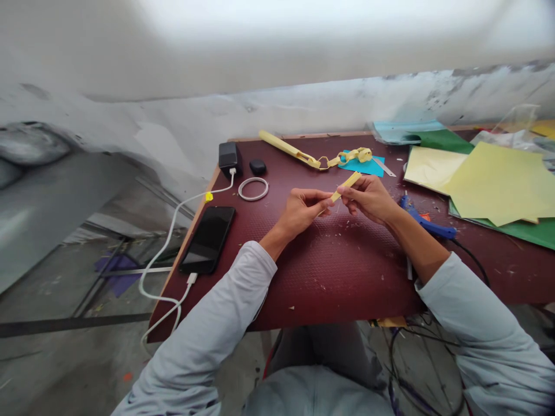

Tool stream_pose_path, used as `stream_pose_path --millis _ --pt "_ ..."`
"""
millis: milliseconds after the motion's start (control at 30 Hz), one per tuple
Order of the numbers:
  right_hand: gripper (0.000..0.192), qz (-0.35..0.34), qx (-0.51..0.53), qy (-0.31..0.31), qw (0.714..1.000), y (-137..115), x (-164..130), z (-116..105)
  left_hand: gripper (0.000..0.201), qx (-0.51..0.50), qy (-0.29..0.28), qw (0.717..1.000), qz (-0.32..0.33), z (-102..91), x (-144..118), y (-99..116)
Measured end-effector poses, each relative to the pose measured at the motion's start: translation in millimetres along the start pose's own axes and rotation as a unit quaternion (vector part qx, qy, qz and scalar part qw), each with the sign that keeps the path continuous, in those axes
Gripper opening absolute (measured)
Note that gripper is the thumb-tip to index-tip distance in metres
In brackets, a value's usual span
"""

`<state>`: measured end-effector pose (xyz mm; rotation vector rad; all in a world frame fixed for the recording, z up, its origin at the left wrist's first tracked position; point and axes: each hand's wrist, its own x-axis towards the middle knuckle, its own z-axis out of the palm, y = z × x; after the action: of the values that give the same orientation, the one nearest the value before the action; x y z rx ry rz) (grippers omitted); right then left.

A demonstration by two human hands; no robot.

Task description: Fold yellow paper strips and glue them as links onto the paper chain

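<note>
Above the middle of the dark red table (303, 271), both hands pinch one narrow yellow paper strip (348, 182), which slants up to the right. My left hand (302, 212) grips its lower end between thumb and fingers. Closed on the strip nearer its upper end is my right hand (367, 198). Just beyond the hands lies a yellow paper chain (333, 162) of linked loops, joined to a long yellow paper roll (280, 143). Part of the chain rests on a blue paper piece (364, 166), with a thin metal blade (384, 167) beside it.
Right of my right hand lies a blue glue gun (429, 224) with a black cord. Yellow sheets (498, 182) and green sheets (531, 231) are piled at the right. A phone (208, 240), a charger block (229, 157), a white ring (253, 189) and a black case (257, 166) sit left.
</note>
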<state>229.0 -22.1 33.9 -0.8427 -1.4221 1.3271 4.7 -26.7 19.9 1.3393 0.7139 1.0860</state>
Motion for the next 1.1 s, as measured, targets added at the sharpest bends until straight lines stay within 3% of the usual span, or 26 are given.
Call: stream_pose_path --millis 733,1100 --pt "0.039 0.009 -0.009 0.016 1.000 -4.7 0.3 -4.3 0.023 0.067 -0.016 0.996 0.057 -2.8 3.4 -5.1" --pt "0.039 0.006 -0.039 0.022 0.999 -1.2 0.1 -7.0 0.031 0.057 -0.026 0.997 0.053 -1.6 3.9 -9.1"
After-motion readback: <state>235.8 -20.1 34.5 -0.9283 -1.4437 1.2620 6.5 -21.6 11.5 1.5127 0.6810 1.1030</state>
